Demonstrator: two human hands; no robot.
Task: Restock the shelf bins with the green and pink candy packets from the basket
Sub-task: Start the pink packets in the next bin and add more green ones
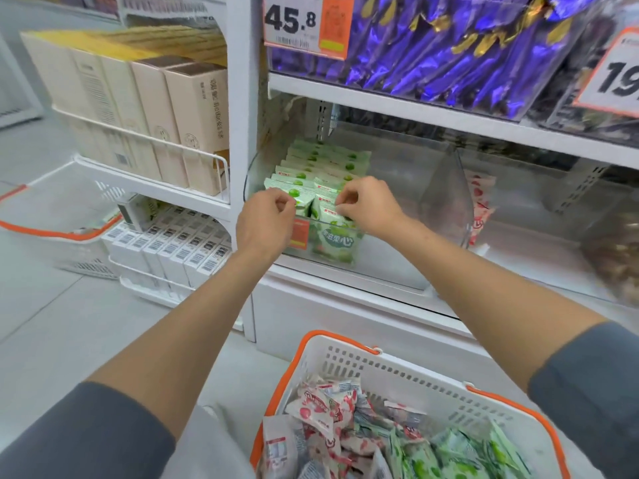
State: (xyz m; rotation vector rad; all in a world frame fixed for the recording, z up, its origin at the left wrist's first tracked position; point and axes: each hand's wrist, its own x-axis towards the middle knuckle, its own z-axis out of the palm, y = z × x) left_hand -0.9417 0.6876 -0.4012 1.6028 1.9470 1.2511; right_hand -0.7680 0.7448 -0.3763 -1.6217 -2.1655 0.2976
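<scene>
Reaching into a white shelf unit (380,98), a person works at a clear bin (397,174) on its lower tier, at 12 o'clock from the orange-rimmed basket (415,378) that sits at 6 o'clock in the view. Purple packets (449,46) fill the tier above, beside a price tag (304,22) reading 45.8 at 11 o'clock. Green packets (321,160) stand upright in rows in the bin's left compartment, with a clear divider (446,188) at their 3 o'clock. The basket holds loose candy: pink packets (321,409) heaped toward its 9 o'clock side, loose green packets (466,451) toward 4 o'clock. Both hands meet at the bin's front row. The left hand (264,219) has its fingers curled, pinching the top edge of a front packet. The right hand (368,205), at its 3 o'clock, pinches the neighbouring packet's top likewise.
</scene>
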